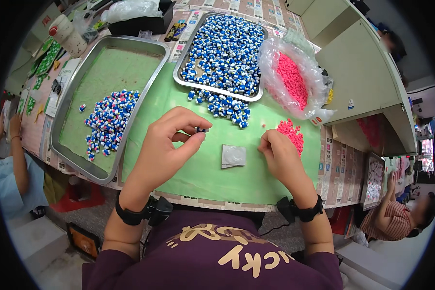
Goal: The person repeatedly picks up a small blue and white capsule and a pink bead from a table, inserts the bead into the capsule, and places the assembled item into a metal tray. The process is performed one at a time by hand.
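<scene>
Head view: left hand [163, 144] pinches blue-white piece [202, 130]; light, steady grip advisable. Right hand [281, 155] bunched beside pink pieces [293, 133]; cannot tell contents.

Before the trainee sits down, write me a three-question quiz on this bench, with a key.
1. What is pinched between the thumb and finger of the left hand?
2. True or false: the pale square block lies between the left hand and the right hand.
3. Pick one: the loose heap beside the right hand is (A) green, (B) pink, (C) yellow.

Key: 1. A small blue-and-white piece; 2. True; 3. B.
</scene>
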`<act>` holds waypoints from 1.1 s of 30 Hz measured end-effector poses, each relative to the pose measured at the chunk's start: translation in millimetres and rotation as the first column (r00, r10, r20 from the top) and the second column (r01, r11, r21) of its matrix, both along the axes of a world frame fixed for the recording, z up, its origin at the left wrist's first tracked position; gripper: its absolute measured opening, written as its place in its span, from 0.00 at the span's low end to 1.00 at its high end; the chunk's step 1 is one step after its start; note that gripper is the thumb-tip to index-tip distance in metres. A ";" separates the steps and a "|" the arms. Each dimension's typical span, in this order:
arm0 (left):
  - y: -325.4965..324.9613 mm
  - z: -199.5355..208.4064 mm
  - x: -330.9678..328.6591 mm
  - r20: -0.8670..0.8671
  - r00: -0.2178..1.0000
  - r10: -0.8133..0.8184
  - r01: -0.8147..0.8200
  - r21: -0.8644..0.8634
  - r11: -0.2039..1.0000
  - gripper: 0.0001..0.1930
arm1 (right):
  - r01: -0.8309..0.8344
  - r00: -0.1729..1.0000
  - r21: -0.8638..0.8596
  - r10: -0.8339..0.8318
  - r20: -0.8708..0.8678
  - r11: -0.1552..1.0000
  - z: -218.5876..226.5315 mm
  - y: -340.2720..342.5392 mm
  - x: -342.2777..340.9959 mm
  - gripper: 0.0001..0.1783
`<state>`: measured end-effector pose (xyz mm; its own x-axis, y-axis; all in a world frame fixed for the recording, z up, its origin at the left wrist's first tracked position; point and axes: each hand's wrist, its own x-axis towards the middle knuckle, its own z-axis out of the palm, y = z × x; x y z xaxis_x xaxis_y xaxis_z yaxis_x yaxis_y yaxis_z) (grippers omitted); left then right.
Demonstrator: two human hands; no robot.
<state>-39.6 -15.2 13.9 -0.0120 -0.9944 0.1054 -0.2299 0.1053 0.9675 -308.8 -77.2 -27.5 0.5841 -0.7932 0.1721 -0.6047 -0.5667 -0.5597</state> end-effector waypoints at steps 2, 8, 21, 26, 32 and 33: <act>0.9 0.0 -4.5 -0.041 0.999 -0.008 0.010 0.031 0.999 0.10 | -0.008 1.000 0.007 0.007 0.004 1.000 -0.2 -0.2 -0.2 0.07; 3.3 0.9 -7.0 -0.072 0.997 0.015 -0.010 0.073 0.997 0.10 | 0.109 0.990 -0.046 -0.104 0.099 0.993 11.5 -7.5 -10.2 0.08; 9.8 -4.5 -5.6 -0.090 0.991 0.103 -0.099 0.044 0.994 0.09 | 0.123 0.991 0.139 -0.129 0.041 0.983 4.4 -41.7 -6.3 0.06; 8.1 -1.9 -3.1 -0.150 0.989 0.005 0.003 0.053 0.999 0.09 | 0.070 0.997 0.064 -0.069 -0.026 0.995 5.8 -39.4 -3.0 0.05; 7.0 -2.7 -12.5 -0.156 0.985 -0.070 0.078 0.043 0.996 0.09 | -0.018 0.994 -0.033 0.014 -0.111 0.999 5.7 -37.6 -2.6 0.05; 7.3 -2.4 -13.4 -0.151 0.986 -0.075 0.083 0.049 0.995 0.09 | -0.036 0.993 -0.054 0.029 -0.117 0.998 5.4 -37.0 -2.6 0.05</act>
<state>-53.0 -8.0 11.5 -0.0788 -0.9953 0.0567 -0.0759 0.0627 0.9951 -311.3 -114.2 -22.1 0.6279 -0.7647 0.1451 -0.6447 -0.6155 -0.4534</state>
